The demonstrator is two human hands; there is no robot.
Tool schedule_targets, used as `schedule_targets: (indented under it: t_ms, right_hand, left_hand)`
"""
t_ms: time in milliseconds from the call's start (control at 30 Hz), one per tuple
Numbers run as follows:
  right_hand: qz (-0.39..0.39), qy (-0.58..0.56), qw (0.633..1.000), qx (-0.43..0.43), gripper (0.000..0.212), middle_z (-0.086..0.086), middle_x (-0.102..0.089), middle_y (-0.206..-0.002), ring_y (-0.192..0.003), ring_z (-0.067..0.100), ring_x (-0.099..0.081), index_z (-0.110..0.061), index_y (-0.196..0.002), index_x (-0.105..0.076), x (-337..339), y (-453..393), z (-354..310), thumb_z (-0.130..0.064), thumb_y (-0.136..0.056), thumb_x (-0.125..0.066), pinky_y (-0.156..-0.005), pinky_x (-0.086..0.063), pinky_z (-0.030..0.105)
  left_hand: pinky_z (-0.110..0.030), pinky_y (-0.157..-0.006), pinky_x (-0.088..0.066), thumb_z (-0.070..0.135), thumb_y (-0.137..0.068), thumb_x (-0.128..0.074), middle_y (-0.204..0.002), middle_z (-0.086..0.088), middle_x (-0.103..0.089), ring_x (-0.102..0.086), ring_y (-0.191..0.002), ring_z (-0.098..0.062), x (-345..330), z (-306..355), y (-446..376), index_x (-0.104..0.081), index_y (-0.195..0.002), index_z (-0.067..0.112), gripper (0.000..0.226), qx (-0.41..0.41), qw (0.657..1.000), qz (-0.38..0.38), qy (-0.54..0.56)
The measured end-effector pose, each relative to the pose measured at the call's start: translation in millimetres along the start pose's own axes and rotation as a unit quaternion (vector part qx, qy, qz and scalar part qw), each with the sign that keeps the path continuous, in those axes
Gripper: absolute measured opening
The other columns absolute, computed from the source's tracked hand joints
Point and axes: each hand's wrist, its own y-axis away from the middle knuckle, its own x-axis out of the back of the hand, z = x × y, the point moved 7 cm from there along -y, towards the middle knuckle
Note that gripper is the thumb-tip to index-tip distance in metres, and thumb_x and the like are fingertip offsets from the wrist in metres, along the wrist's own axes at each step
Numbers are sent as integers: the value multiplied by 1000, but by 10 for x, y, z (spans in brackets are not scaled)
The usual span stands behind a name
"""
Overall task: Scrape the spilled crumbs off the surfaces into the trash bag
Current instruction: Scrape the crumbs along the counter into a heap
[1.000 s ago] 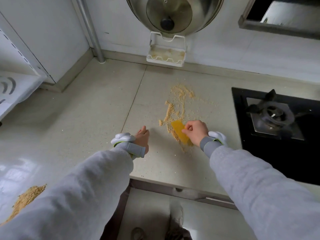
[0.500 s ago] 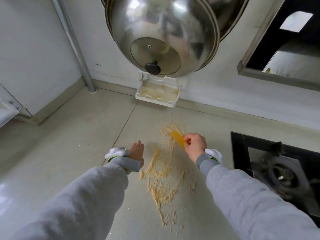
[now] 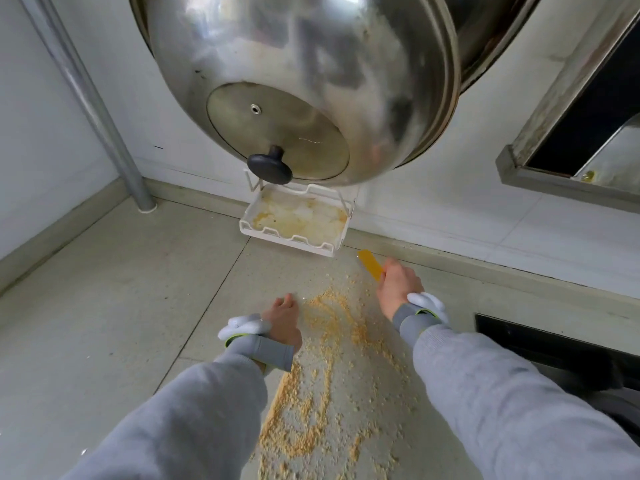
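Gripping the yellow scraper (image 3: 370,265), right hand (image 3: 398,289) angles it far-left; left hand (image 3: 282,320), seemingly relaxed, rests beside crumbs (image 3: 325,358).

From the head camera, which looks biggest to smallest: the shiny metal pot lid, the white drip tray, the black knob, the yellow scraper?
1. Metal pot lid, largest by far, though nearest the camera.
2. White drip tray.
3. Black knob and yellow scraper look alike; the right hand hides part of the scraper.
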Motion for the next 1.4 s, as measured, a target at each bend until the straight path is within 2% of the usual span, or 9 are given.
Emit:
schedule_targets:
  t_ms: [200, 333, 533, 667, 867, 1000, 1167, 1267, 1400]
  right_hand:
    - [20, 4, 998, 52, 18, 18, -62, -86, -66, 31, -44, -6, -96, -57, -75, -274, -225, 1, -89, -42, -57, -32, 29]
    - [-7, 7, 999, 36, 14, 9, -42, -74, -70, 27, -35, -12, -79, -45, -201, -389, -249, -4, -89, -39, -56, -29, 25]
    - [-58, 20, 992, 107, 30, 16, -65, -97, -84, 32, -61, -7, -106, -67, -357, -416, -331, 1, -91, -42, -66, -39, 26]
    - [-88, 54, 979, 175, 28, 14, -52, -94, -102, 33, -58, -7, -115, -63, -412, -128, -410, -6, -94, -45, -70, -34, 28]
    - [-138, 48, 962, 229, 21, 8, -46, -86, -87, 27, -53, -2, -100, -65, -458, 489, -439, -2, -91, -46, -66, -33, 29]
    - [-165, 41, 945, 279, 31, 12, -56, -110, -106, 26, -52, -8, -115, -65, -410, 1000, -490, 1, -94, -44, -85, -40, 31]
    - [-173, 32, 930, 321, 27, 16, -60, -107, -103, 28, -53, -2, -109, -66, -318, 1342, -559, 0, -94, -44, -89, -42, 32]
    - [-92, -19, 963, 252, 23, 18, -59, -89, -85, 33, -56, 2, -93, -68, -247, 1060, -569, 0, -91, -45, -72, -41, 38]
    - [-8, -19, 994, 103, 23, 14, -50, -88, -82, 32, -55, 0, -93, -67, -276, 574, -581, 0, -91, -44, -63, -28, 28]
  left_hand:
    - [-29, -98, -41, 13, -98, -38, -145, -12, -36, -45, -128, -27, 40, -46, -70, -12, -149, 4, 58, 9, 1000, -10, -2]
    - [-29, -98, -41, 11, -94, -45, -147, -11, -34, -43, -130, -27, 27, -38, -50, -8, -150, 5, 67, 6, 1000, -14, -14]
    - [-30, -101, -39, 11, -95, -44, -149, -12, -31, -40, -133, -29, -1, -54, -56, -8, -150, 5, 66, 9, 1000, -20, 7]
    - [-30, -104, -35, 11, -98, -38, -152, -13, -25, -36, -136, -30, 31, -45, -3, -7, -150, 2, 61, -3, 999, -22, 23]
    - [-34, -108, -34, 5, -99, -35, -152, -17, -26, -37, -136, -32, 127, -172, 187, -13, -150, 2, 56, 0, 997, -21, 74]
    - [-32, -110, -30, 3, -98, -36, -153, -14, -22, -33, -138, -29, 122, -303, 329, -25, -145, -1, 49, 3, 997, -9, 80]
    - [-27, -111, -28, 8, -97, -38, -154, -15, -18, -27, -141, -29, -110, -449, 431, -4, -150, 0, 63, 36, 994, -33, 95]
    - [-24, -104, -32, 7, -95, -40, -153, -14, -17, -31, -138, -29, -182, -456, 392, 0, -150, 0, 68, 38, 994, -32, 99]
    - [-25, -104, -31, 6, -96, -38, -154, -17, -13, -30, -138, -28, -182, -480, 308, -2, -149, -3, 64, 44, 993, -43, 97]
